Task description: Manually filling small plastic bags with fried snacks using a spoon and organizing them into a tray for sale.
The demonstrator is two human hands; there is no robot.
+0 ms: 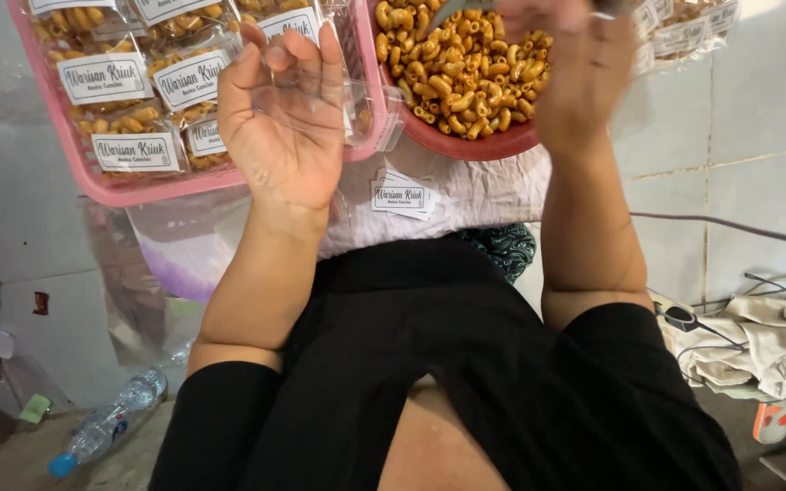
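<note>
We see the left hand [284,123] raised palm-up over the edge of a pink basket [129,189], wrist bent back, fingers curled inward. It pinches a clear bag [316,77], nearly invisible against the skin, between thumb and fingertips. The forearm runs down to a black sleeve at the bottom of the view.

The right hand [575,68] is lifted over the red bowl [475,145], blurred with motion, back of the hand toward us. Something greyish shows at its top edge, but we cannot tell what it is, nor whether the fingers are closed around it.

The bowl sits on a white cloth [475,195] across the lap and is heaped with orange-brown macaroni snacks [457,64]. The basket, just beside the bowl on the left, holds filled clear packets [138,100] of the same snacks, each with a white label. More packets [684,32] lie at the upper right. A loose label [400,195] rests on the cloth below the bowl.

On the floor lie a plastic bottle [106,423] at lower left and a crumpled rag [757,345] with cables at right.
</note>
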